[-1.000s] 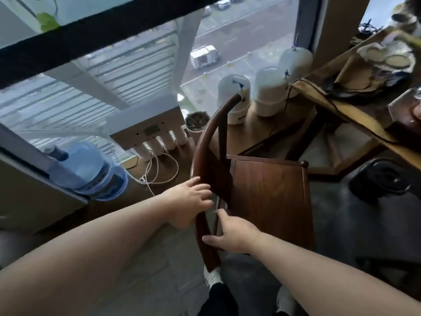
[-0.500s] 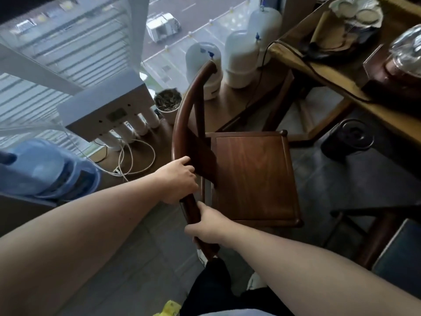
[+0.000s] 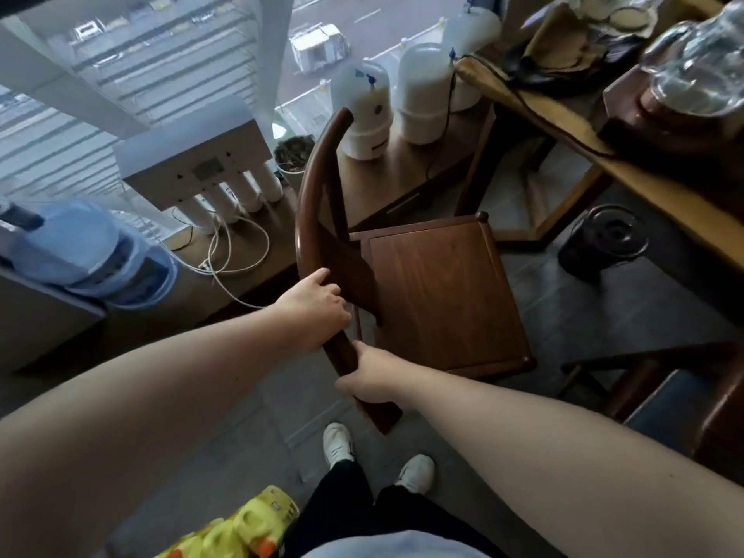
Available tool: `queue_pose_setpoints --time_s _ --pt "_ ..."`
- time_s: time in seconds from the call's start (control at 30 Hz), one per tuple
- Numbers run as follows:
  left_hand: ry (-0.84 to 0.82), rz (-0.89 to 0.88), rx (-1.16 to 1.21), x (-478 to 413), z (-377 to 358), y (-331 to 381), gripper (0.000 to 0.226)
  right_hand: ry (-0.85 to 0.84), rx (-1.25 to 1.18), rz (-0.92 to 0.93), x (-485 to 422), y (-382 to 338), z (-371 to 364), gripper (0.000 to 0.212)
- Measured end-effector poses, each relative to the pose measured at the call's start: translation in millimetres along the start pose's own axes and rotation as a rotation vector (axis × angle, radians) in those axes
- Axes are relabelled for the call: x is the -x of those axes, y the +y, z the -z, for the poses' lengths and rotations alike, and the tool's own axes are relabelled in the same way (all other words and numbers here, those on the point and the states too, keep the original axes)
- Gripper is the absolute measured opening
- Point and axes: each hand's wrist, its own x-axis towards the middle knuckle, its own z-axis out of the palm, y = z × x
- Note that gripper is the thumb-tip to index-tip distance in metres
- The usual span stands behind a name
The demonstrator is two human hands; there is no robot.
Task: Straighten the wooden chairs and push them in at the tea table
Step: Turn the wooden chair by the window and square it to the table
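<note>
A dark wooden chair [image 3: 435, 292] stands at the centre of the frame, its seat facing the tea table [image 3: 628, 167] along the right edge. Both hands clamp its curved back rail: the left hand [image 3: 314, 312] higher, the right hand [image 3: 374, 376] just below, near the rail's lower end. Bare grey floor lies between the seat's front edge and the table edge. A black round bin [image 3: 604, 235] stands under the table, right of the seat's far corner. A low wooden ledge [image 3: 402, 183] runs just behind the chair.

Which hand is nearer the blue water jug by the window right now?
Left. The left hand grips the chair's curved back rail, on the side toward the blue water jug. The right hand grips lower on the rail, farther away.
</note>
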Motion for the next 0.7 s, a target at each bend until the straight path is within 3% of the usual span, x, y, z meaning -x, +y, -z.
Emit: queue_pose_setpoints --time_s 0.33,0.47,0.7 --pt "0.127 -0.098 0.121 -13.2 43.6 94.9 0.03 0.01 0.234 -0.07 78.5 89.8 29.8 0.042" --pt "0.185 -0.209 0.175 -14.4 49.1 93.6 0.052 0.047 0.291 -0.084 99.1 110.3 36.9 0.034" --pt "0.231 -0.23 0.136 -14.1 40.6 36.9 0.077 0.259 0.454 -0.1 110.3 103.6 23.5 0.057"
